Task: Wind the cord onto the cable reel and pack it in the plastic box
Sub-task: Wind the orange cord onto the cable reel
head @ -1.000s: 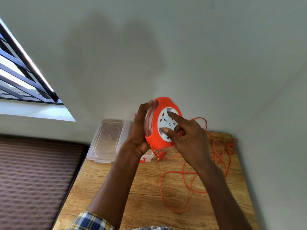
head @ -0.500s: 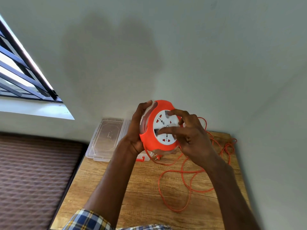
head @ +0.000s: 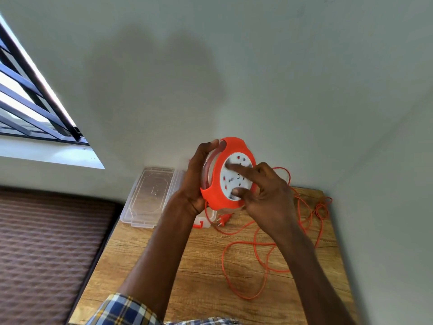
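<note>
fingers (head: 236, 168) on round cable reel (head: 212, 195), looped cord (head: 257, 245)

Orange plastic reel (head: 214, 191), smooth & a bit shiny, w/ white plastic face. Thin orange cord (head: 262, 245), smooth, rubbery-looking. Clear plastic box (head: 206, 218) & clear lid (head: 150, 195), see-through, glossy. Wood table (head: 203, 266), brown grain, matt. Brown cloth mattress (head: 46, 249), bumpy quilted look. Checked cloth sleeve (head: 126, 310). Painted wall (head: 257, 78), flat, matt. Dark metal window bars (head: 35, 95).
</note>
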Tool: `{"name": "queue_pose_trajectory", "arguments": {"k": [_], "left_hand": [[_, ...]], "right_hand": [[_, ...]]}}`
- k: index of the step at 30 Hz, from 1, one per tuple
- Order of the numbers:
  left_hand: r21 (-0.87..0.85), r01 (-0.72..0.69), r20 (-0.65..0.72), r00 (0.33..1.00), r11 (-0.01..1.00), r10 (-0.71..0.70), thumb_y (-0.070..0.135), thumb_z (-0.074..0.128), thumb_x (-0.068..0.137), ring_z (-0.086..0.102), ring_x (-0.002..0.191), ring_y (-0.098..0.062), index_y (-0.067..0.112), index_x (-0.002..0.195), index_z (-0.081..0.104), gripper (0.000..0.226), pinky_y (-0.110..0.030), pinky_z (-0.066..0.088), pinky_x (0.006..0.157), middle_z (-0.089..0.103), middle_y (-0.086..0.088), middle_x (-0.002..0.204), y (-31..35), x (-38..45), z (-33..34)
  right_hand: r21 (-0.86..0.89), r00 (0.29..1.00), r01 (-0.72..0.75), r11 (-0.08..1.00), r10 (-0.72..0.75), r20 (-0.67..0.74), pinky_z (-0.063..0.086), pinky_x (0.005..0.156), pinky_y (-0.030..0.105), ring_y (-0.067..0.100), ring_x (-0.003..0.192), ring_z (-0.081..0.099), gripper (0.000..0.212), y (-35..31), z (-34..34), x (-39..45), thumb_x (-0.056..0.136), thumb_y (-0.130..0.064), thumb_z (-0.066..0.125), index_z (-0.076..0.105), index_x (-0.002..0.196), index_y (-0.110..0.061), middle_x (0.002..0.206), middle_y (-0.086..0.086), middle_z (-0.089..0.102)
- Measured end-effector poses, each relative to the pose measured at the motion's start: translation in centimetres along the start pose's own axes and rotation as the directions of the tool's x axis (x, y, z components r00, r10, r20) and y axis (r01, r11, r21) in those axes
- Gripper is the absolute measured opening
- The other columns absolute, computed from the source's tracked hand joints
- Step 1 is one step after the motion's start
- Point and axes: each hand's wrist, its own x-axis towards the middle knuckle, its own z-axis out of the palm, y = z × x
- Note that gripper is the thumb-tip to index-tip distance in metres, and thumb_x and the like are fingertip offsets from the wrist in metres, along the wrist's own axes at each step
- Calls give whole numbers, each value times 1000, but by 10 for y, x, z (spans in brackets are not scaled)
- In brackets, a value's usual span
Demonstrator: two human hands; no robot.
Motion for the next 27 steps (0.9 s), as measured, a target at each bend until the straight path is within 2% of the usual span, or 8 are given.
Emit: {"name": "queue_pose_trajectory", "arguments": {"k": [3,7,12,15,19,23,25,27], "left_hand": [[-45,-29,34,999,999,30,61,71,86,63,120,-40,10,140,65,75,-51,52,102,65,-22,136,-3,-1,1],[-42,-94,25,995,995,95,63,80,78,64,121,-39,13,139,68,80,-52,53,103,65,-21,138,-5,-3,2],[-52,-106,35,994,993,108,73,57,92,56,135,-40,17,147,61,79,-57,44,114,61,-19,147,-3,2,4],[-33,-9,86,996,999,12,83,40,92,48,144,-44,15,154,53,93,-63,36,121,52,-22,157,-2,4,-4],[20,41,98,994,999,-43,83,49,89,40,148,-49,11,157,48,100,-68,25,124,45,-26,161,-3,1,-9],[28,-44,-42,998,999,45,69,58,93,54,137,-47,10,150,57,82,-59,45,111,56,-27,150,-12,2,-5],[12,-78,-58,995,997,79,65,54,96,56,133,-45,8,152,54,80,-58,45,112,54,-29,151,-14,2,1],[-10,-101,-28,995,995,101,63,55,95,52,135,-45,6,155,48,83,-59,41,116,45,-31,157,-14,3,10]], "right_hand": [[57,989,-77,995,83,-121,48,63,10,-5,78,62,54,-9,7,0,86,-62,67,58,137,-46,90,-25,61],[90,987,-124,988,132,-90,58,64,24,-2,77,65,59,-8,6,6,80,-70,66,56,135,-53,86,-19,68],[156,992,-119,981,124,-19,45,70,7,-1,90,59,62,-6,6,6,83,-56,77,52,140,-54,99,-23,60],[196,993,-111,974,119,-29,55,80,22,3,101,60,63,-2,5,4,81,-40,83,56,137,-52,108,-22,61],[77,997,-44,996,39,70,55,90,36,9,114,52,65,7,-1,0,83,-33,82,54,139,-53,116,-18,57],[-201,998,40,979,-28,63,48,74,21,11,108,51,69,6,-5,3,79,-45,78,47,141,-54,112,-16,57],[-173,999,-29,984,25,-27,50,70,20,8,101,60,68,2,-3,3,75,-56,76,50,138,-53,107,-18,66],[-10,965,-212,977,208,-162,53,62,23,2,80,68,64,-6,4,4,72,-72,71,59,130,-47,86,-18,71]]}}
